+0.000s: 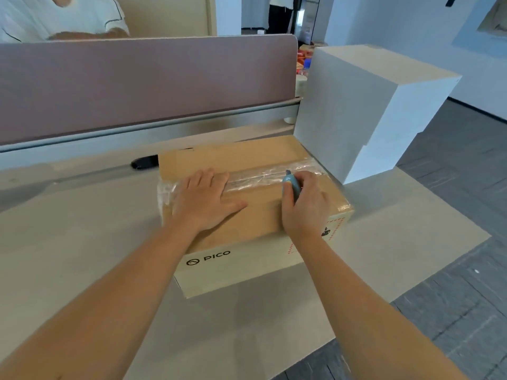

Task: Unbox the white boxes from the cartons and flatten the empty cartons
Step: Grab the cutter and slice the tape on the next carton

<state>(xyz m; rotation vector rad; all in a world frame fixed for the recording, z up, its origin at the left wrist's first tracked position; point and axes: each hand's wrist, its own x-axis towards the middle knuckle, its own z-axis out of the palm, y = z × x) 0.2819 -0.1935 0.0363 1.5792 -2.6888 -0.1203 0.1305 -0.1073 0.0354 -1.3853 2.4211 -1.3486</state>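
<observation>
Desk [82, 270] holds one taped carton [247, 215] — sealed, contents hidden — beside two stacked white boxes [356, 105]. Left hand [204, 200] presses flat; right hand [306, 204] grips one blue cutter [292, 185].

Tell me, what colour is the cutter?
Light blue cutter, gripped in the right hand; head view.

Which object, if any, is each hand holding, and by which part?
The right hand holds a blue utility knife by its handle, blade tip at the carton's tape seam. The left hand holds nothing; it presses flat on the carton.

Left hand [204, 200] flat, right hand [306, 205] curled.
</observation>
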